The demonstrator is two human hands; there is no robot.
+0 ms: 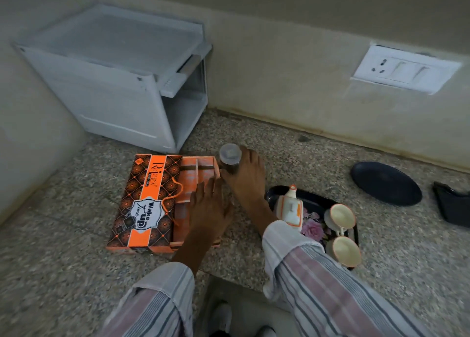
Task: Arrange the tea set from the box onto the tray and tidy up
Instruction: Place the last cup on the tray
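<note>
Orange and black, the box (150, 204) lies near the counter's (63, 273) front edge, its lid slid partly aside. The left hand (208, 209) rests flat and open on it. The right hand (246, 176) grips a small jar (230, 158) just behind the box. The tray (315, 199), toward the right, holds a teapot (291, 207) and two cups (342, 216).

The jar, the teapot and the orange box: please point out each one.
jar (230, 154): head view, on its grey lid.
teapot (292, 208): head view, on its white body.
orange box (145, 204): head view, on its printed lid.
</note>
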